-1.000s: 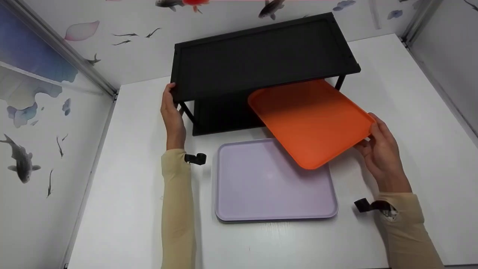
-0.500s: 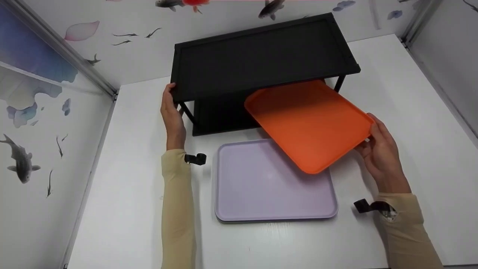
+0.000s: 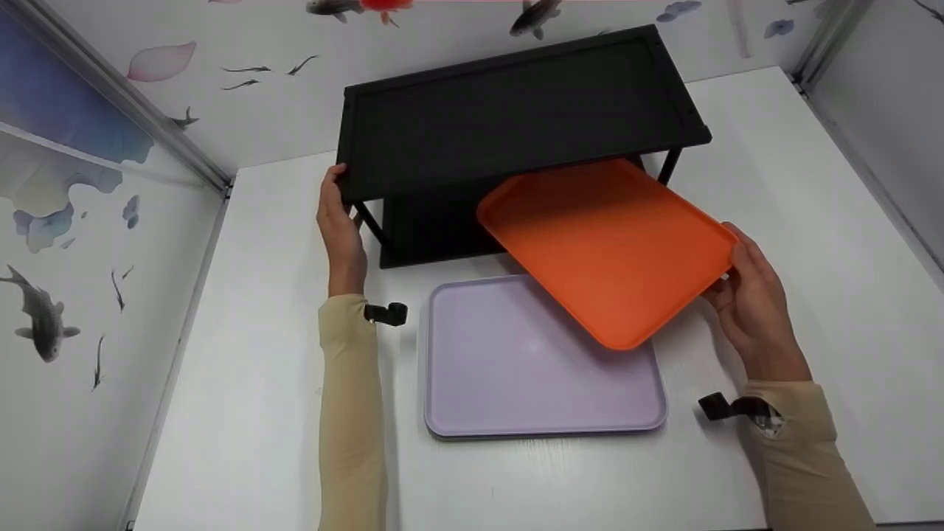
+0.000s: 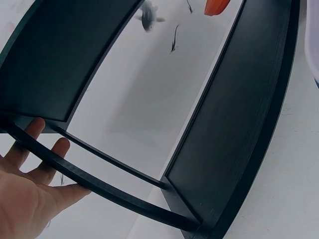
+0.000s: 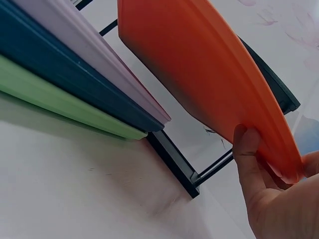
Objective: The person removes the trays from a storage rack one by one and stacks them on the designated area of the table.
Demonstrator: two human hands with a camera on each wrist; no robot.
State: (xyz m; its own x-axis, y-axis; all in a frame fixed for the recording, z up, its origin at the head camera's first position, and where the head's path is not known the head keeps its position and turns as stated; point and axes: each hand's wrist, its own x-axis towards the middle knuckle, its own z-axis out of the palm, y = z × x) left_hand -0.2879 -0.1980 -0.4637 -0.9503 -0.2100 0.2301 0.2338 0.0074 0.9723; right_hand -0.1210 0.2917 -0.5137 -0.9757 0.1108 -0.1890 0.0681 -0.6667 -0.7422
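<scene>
My right hand [image 3: 758,306] grips an orange tray [image 3: 612,243] by its right corner, thumb on one face and fingers on the other. The far part of the tray is hidden under the top shelf of a black two-tier rack [image 3: 516,118], and its near corner hangs over a lilac tray [image 3: 538,361]. My left hand [image 3: 343,236] touches the left end of the rack; in the left wrist view its spread fingers [image 4: 61,149] lie behind the slim front post, with fingertips at the shelf edge.
Under the lilac tray, the right wrist view shows a dark blue tray [image 5: 75,69] and a light green tray [image 5: 65,102] stacked on the white table [image 3: 251,413]. The rack stands close to the back wall [image 3: 413,44], which is printed with fish. Side walls flank the table.
The orange tray has swung slightly toward the left and the near edge, its near corner now farther over the lilac tray. The left hand and the rack stay in place.
</scene>
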